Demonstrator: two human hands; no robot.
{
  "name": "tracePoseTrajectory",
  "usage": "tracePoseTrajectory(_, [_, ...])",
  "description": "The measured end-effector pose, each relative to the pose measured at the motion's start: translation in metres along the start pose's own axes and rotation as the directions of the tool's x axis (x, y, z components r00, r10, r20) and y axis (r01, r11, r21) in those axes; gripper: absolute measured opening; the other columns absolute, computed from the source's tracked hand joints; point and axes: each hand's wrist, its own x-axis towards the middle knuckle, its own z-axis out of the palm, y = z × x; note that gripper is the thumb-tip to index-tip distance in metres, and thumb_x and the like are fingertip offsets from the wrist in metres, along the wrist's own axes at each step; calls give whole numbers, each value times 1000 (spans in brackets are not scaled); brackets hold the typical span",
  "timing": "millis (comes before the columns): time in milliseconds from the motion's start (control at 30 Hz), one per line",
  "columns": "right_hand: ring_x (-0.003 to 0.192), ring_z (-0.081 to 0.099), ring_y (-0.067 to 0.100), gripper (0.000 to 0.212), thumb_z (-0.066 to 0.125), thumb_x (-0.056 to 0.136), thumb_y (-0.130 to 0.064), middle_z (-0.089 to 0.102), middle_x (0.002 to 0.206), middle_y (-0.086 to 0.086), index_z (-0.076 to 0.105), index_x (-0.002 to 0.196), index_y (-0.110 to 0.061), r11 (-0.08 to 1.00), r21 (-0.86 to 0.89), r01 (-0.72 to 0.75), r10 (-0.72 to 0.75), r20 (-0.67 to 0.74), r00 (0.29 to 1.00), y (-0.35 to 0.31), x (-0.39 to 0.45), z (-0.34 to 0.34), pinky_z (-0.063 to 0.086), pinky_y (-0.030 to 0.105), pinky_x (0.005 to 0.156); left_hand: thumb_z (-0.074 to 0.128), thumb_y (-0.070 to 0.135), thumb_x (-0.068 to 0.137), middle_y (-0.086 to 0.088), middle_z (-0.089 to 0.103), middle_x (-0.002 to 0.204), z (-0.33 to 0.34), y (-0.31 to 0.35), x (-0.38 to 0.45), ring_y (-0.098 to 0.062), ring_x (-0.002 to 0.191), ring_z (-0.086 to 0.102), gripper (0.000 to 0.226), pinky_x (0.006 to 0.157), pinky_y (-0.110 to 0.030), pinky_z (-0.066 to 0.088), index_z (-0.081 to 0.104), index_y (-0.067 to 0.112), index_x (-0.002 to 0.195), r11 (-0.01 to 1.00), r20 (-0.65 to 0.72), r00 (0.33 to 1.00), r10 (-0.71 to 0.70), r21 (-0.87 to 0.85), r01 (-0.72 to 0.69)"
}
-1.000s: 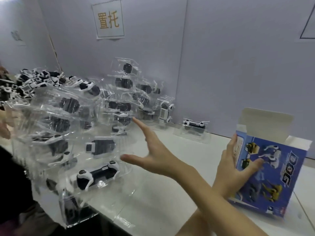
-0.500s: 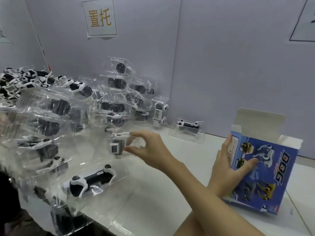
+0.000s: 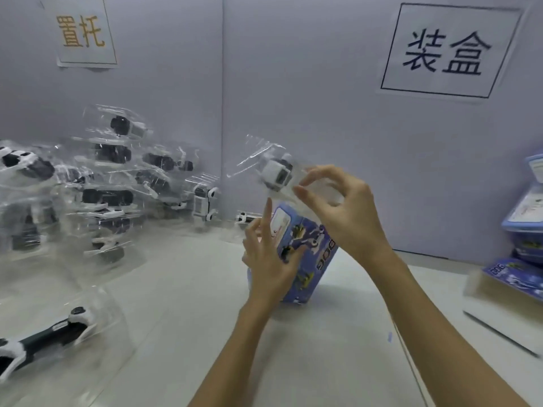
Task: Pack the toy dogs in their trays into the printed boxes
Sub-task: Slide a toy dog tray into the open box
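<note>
Right hand (image 3: 338,212) pinches the flimsy, light clear tray (image 3: 264,168) by its rim above the printed box (image 3: 305,254); left hand (image 3: 270,257), fingers loosely spread, steadies the box's side

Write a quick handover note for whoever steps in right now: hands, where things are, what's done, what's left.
Right hand pinches a clear plastic tray holding a white-and-black toy dog, held above the open blue printed box.
Left hand steadies that box upright on the white table.
Done: tray picked from the pile.
Left: slide tray in, close box. Many trayed dogs wait at left; other blue boxes sit at right.
</note>
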Motion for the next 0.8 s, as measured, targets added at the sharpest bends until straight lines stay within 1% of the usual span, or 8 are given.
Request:
tracePoseTrajectory(67, [116, 66, 3, 14, 77, 87, -44, 72, 116, -19, 70, 95, -34, 996, 84, -15, 17, -29, 999, 2, -7, -13, 57, 17, 86, 79, 26, 89, 5, 33, 136, 3, -13, 5, -11, 124, 34, 94, 110, -51, 43, 20, 43, 161, 995, -41, 994, 98, 0, -98])
tracePoseTrajectory(133, [119, 64, 6, 13, 76, 88, -40, 71, 118, -17, 69, 96, -31, 992, 121, -29, 34, -36, 999, 9, -15, -20, 59, 17, 80, 78, 59, 80, 4, 31, 142, 9, -18, 7, -13, 127, 36, 98, 114, -47, 36, 22, 45, 159, 996, -9, 997, 72, 52, -71])
tracePoseTrajectory(233, [122, 61, 0, 20, 78, 87, -37, 69, 123, -8, 71, 98, -21, 995, 82, -58, 63, -48, 997, 22, -21, -24, 56, 12, 85, 56, 100, 60, 6, 17, 166, 22, -32, -1, -23, 150, 28, 126, 120, -59, 22, 9, 45, 162, 980, 155, 987, -48, 199, 16])
tracePoseTrajectory(367, [120, 61, 0, 18, 81, 89, -32, 69, 120, -5, 72, 98, -19, 997, 6, -82, 82, -79, 993, 39, -25, -22, 58, 33, 98, 67, 77, 80, 10, -4, 172, 42, -55, -14, -18, 158, 6, 119, 114, -61, 32, -19, 49, 159, 856, 343, 939, -34, 494, -150])
tracePoseTrajectory(467, [123, 61, 4, 16, 83, 89, -27, 68, 120, -3, 72, 96, -17, 995, -53, -83, 75, -126, 989, 57, -33, -20, 56, 46, 102, 67, 47, 94, 11, 10, 168, 45, -63, -10, -17, 152, 22, 108, 96, -43, 44, -20, 49, 157, 795, 301, 953, 20, 573, -198])
tracePoseTrajectory(600, [123, 62, 9, 21, 79, 88, -38, 65, 123, -3, 72, 98, -20, 999, -18, -48, 43, -236, 971, 70, -49, -18, 59, 43, 99, 68, 42, 94, 5, 13, 165, 46, -69, -6, -20, 149, 22, 100, 97, -39, 41, -2, 33, 166, 786, 330, 943, -29, 591, -183])
tracePoseTrajectory(700, [126, 61, 15, 17, 79, 91, -35, 63, 125, -2, 72, 100, -22, 999, -33, -21, 9, -332, 943, 74, -51, -25, 58, 45, 99, 65, 41, 97, -1, 8, 170, 47, -65, -6, -28, 157, 10, 69, 109, -50, 33, 30, 37, 157, 842, 282, 959, -33, 525, -125])
tracePoseTrajectory(800, [125, 61, 14, 17, 80, 93, -28, 62, 126, 0, 72, 102, -17, 995, -93, -40, 0, -389, 921, 78, -43, -37, 57, 50, 99, 51, 44, 105, 1, 4, 174, 48, -64, -5, -28, 160, 3, 45, 111, -50, 35, 42, 34, 148, 799, 284, 959, 20, 571, -186])
